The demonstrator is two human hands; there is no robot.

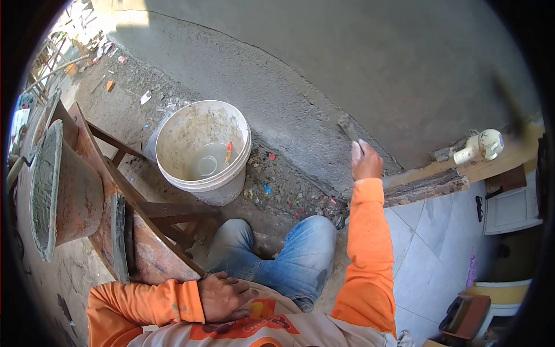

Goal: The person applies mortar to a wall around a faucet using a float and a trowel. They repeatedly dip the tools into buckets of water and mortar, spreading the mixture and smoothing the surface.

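Note:
My right hand reaches out to the grey wall and grips a brush by its handle. The brush's grey, cement-coated head is against the rough lower band of the wall, just below the edge of the smoother plaster. My left hand lies on my shirt at the waist, holding nothing, its fingers loosely extended. In front of my knees stands a dirty white bucket with some liquid at the bottom. Inside it leans a small orange-red object.
To my left, a wooden bench carries a mortar-coated bucket tipped on its side. A white fitting sits by the doorway sill at right, with white floor tiles beyond. Rubble and litter line the wall's foot.

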